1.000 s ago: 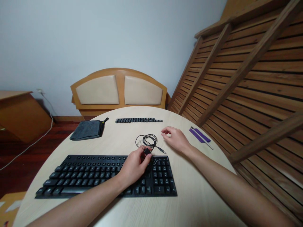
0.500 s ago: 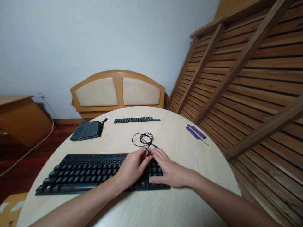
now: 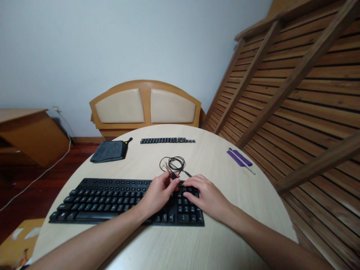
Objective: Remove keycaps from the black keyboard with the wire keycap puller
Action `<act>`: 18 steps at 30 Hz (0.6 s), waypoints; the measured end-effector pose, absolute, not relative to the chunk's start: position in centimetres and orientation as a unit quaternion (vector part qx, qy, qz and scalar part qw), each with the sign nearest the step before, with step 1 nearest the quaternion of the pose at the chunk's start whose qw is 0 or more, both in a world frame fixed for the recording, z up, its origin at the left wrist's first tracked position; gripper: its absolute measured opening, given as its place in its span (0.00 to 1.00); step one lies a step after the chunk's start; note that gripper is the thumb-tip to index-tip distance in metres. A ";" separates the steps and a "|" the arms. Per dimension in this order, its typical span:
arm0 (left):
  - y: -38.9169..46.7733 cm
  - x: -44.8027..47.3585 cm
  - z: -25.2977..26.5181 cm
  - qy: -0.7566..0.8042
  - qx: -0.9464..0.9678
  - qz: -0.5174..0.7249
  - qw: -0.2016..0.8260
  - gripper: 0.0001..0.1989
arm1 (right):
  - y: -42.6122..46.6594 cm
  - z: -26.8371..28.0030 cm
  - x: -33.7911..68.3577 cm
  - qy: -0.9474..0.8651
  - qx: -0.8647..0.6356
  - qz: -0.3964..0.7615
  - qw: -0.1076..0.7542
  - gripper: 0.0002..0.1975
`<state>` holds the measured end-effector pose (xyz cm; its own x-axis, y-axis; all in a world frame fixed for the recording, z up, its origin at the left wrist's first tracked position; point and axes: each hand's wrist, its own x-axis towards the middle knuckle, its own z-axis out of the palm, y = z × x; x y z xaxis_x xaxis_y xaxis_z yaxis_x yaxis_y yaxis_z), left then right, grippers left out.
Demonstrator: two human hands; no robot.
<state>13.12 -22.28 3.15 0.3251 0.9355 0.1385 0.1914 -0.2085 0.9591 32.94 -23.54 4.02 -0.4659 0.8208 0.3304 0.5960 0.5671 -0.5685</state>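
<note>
A black full-size keyboard [image 3: 112, 198] lies across the table in front of me. Between the thumb and fingers of my left hand [image 3: 159, 195] is a small wire keycap puller [image 3: 169, 170], its thin metal prongs pointing up and away. My right hand [image 3: 206, 195] rests over the number pad. Its thumb and fingertips are curled together around something small and dark at the keys; I cannot make out what. Just beyond both hands lies the coiled black cable [image 3: 176, 164].
A row of loose black keycaps [image 3: 165, 140] stands at the table's far side. To the left is a dark grey zip pouch [image 3: 108, 151]; to the right, purple strips [image 3: 237, 157] with a thin metal tool [image 3: 249, 168]. Wooden slats [image 3: 317, 112] lean close on the right.
The puller has turned, so its prongs now show above my left fingers. My right hand's outstretched fingers have curled in, and its thumb has moved up the number pad. The view has shifted slightly.
</note>
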 end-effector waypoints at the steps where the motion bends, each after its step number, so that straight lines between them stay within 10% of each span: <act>1: -22.2 13.1 3.0 0.426 0.669 0.401 0.459 0.14 | -23.5 4.1 32.9 -0.834 -0.426 0.190 0.296 0.09; 18: -22.5 13.1 3.5 0.482 0.705 0.381 0.354 0.07 | -23.4 3.7 32.7 -0.844 -0.406 0.171 0.306 0.09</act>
<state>13.07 -22.51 3.46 0.2449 0.9495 0.1959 0.4104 -0.2846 0.8664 32.71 -23.38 3.70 -0.4837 0.7894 0.3779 0.5809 0.6126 -0.5360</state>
